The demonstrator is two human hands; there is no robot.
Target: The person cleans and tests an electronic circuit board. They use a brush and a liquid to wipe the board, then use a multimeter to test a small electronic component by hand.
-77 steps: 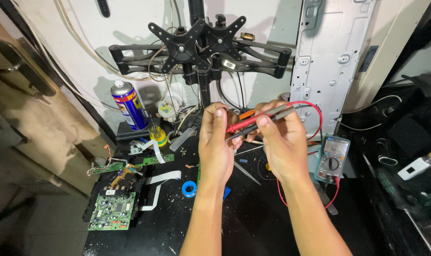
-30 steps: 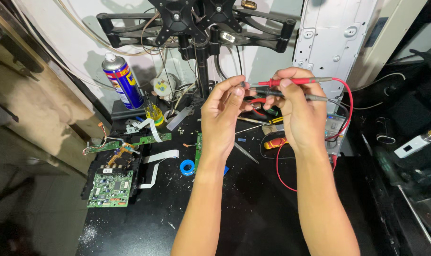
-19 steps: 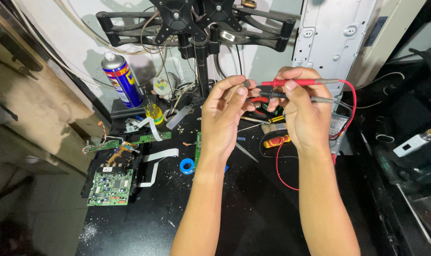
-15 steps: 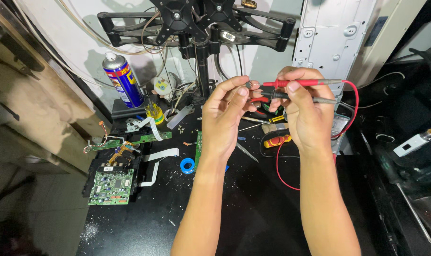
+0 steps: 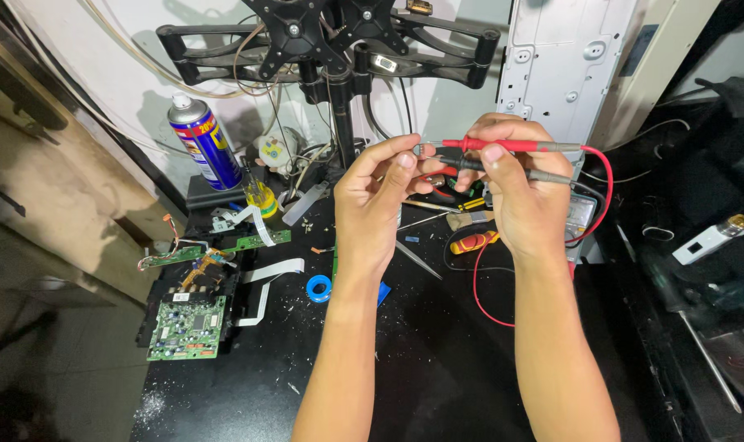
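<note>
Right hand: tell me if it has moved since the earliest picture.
Yes. The right hand with the red probe has risen, now level with the foot of the white panel, farther above the table.

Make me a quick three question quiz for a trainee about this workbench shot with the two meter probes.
1. True or false: the right hand holds both the red probe and the black probe.
2. Which lies nearest the green circuit board? A) blue spray can B) white ribbon cable C) red-handled screwdriver
3. What does the left hand pinch at the probe tips?

Key: 1 true; 2 B; 3 a small part, too small to identify.
</note>
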